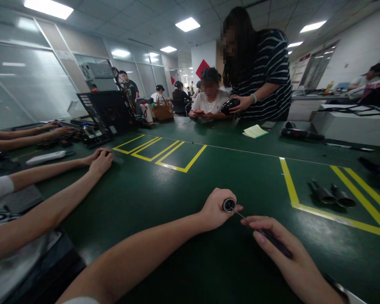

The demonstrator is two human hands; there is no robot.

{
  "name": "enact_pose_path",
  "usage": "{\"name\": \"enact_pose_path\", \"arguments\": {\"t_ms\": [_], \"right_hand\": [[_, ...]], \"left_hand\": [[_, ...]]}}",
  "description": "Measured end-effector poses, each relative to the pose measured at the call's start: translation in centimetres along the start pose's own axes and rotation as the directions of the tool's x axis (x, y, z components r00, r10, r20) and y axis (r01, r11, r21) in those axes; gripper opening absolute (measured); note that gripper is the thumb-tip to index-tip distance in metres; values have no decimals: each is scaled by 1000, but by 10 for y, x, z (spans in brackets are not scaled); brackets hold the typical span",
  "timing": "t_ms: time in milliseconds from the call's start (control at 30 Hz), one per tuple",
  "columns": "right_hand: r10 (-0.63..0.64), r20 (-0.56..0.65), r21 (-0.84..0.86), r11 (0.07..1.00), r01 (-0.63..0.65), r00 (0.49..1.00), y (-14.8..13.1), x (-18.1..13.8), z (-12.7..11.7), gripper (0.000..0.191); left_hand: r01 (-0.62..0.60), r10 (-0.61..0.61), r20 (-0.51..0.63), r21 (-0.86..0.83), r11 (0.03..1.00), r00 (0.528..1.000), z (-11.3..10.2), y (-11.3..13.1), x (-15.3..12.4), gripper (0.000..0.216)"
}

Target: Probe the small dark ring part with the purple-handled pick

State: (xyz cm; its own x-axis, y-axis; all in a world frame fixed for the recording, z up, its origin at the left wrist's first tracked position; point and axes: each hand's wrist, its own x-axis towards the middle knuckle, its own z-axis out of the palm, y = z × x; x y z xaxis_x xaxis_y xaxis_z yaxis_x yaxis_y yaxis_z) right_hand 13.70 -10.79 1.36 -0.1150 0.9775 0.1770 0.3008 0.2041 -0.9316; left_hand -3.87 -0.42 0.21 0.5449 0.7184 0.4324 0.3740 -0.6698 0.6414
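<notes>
My left hand (217, 211) is closed around a dark cylindrical part (229, 205), its round open end turned toward me. The rest of that part is hidden by my fingers. In my right hand (286, 249) is a slim screwdriver (276, 245), held by its dark handle between thumb and fingers. Its thin shaft points up and left, and the tip reaches into the part's opening. Off to the right, two metal cone-shaped pieces with narrow stems (324, 195) lie side by side inside a yellow tape outline (338, 214) on the green table (164, 192).
At left, a neighbour's clasped hands (99, 160) rest on the table, near a white handheld tool (47, 157). An opened computer case (106, 112) stands behind. Across the table, a person in stripes (259, 76) holds a dark object. Yellow-green paper (256, 131) and a white box (351, 124) lie farther back.
</notes>
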Motion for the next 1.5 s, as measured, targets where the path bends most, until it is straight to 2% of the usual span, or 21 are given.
{"name": "enact_pose_path", "arguments": {"t_ms": [200,500,667,900,1133,1300,1500], "right_hand": [[12,8,-27,1000,-12,1000,2,-2,-1,19],[54,-7,95,994,-53,998,-4,3,-2,21],[141,-9,231,964,-135,990,4,6,-4,24],[196,-3,217,957,-190,981,-5,10,-2,24],[325,62,454,832,-317,944,-7,17,-8,22],[357,101,527,772,-355,928,-4,18,-12,19],[364,73,584,739,-336,929,-4,18,-12,15]], "left_hand": [[16,-21,29,144,990,999,-2,2,0,22],[4,-7,53,63,998,999,-2,0,0,23],[-12,10,47,41,999,999,-1,-1,1,25],[-19,5,84,165,986,996,-1,-4,4,20],[-94,69,183,131,987,981,-3,-7,7,14],[-75,57,157,106,992,986,-3,-7,7,16],[-49,36,131,103,993,991,-3,-7,7,16]]}}
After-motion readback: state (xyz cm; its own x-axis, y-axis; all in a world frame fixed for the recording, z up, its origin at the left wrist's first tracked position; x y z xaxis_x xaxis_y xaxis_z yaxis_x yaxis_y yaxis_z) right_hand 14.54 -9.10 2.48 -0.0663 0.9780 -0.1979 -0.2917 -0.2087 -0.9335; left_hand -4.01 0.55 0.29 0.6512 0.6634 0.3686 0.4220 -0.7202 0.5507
